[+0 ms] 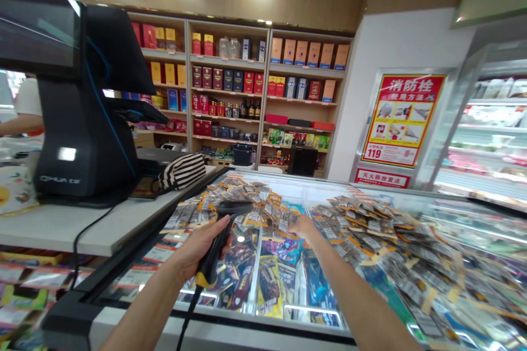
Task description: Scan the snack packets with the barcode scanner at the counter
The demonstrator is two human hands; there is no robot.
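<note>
Head cam view, the only one we've got. Our left hand (201, 249) is wrapped tight round the grip of a black barcode scanner (224, 230) with a yellow band at its base; the scanner head points toward 12 o'clock, out over the heap, which makes sense since the window has to face the labels. Its cable (185, 318) drops away toward 6 o'clock, slack, so it isn't tugging on the grip.

Our right hand (303, 226) sits at about 3 o'clock from the scanner head, well out over the chest freezer's glass lid (284, 279). It rests on the pile of small barcoded tag packets (370, 230) spread across the glass. The fingers curl down into the packets, but we can't tell whether they've pinched one or are just pressing on them.

At 9 o'clock from the left hand there's the counter (61, 225) with the POS terminal (78, 109) and a striped pouch (183, 171). Shelves of boxed bottles (230, 82) run along the back at 12 o'clock.
</note>
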